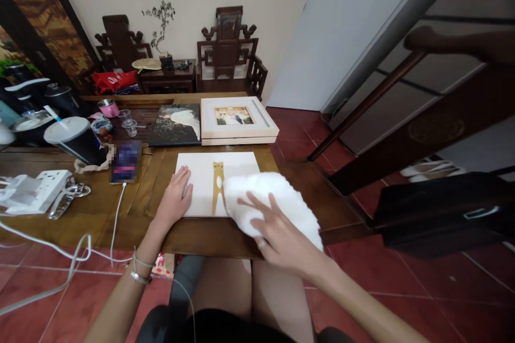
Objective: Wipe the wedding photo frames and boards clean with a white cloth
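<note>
A flat white board with a long yellow-brown animal figure on it lies near the table's front edge. My left hand rests flat on the board's left edge, fingers stretched out and holding nothing. Over the board's right part lies a fluffy white cloth. My right hand presses down on this cloth and grips it, with some cloth bunched by the thumb. The cloth hides the board's right side and spills past the table's front right corner.
Behind the board lie a dark picture and a white framed photo. To the left are a phone on a white cable, a lidded cup with a straw and a power strip. A wooden chair stands right.
</note>
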`<state>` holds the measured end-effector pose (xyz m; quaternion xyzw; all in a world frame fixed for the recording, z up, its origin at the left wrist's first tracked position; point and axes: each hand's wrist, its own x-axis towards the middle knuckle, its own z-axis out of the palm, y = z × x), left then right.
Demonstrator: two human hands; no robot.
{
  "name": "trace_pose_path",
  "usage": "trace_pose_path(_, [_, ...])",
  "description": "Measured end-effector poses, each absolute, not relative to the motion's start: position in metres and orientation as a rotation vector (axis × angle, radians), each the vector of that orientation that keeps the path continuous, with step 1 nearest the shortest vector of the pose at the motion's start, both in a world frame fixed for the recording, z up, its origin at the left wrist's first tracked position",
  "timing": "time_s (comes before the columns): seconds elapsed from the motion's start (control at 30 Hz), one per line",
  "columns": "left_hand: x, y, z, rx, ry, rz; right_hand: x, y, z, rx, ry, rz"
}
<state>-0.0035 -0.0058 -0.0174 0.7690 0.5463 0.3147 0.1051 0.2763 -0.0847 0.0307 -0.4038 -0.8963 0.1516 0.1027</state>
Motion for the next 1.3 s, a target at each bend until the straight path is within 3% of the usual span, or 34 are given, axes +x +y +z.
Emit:
trace_pose_path(0.23, [-0.006,-0.004,-0.023,2.266,1.584,0.927,0.282,-0.067,0.075,-1.462,-2.564,0.578])
trace_pose_path(0.5, [-0.006,-0.004,-0.020,2.241,1.594,0.918,0.246,0.039,0.060,-1.555,-2.512,0.425])
trace_pose_path(0.73, [-0.004,-0.006,-0.017,2.258,1.594,0.915,0.253,-0.038,0.024,-1.398,-2.522,0.387])
trace_pose_path(0.9, [-0.003,-0.006,-0.019,2.290,1.601,0.903,0.276,-0.096,0.049,-1.326,-2.587,0.616])
trace_pose_path(1.1, [-0.005,-0.004,-0.023,2.283,1.582,0.924,0.256,-0.042,0.087,-1.598,-2.453,0.664])
trace_pose_path(1.3, [-0.005,-0.004,-0.020,2.279,1.588,0.861,0.195,0.015,0.073,-1.676,-2.398,0.506])
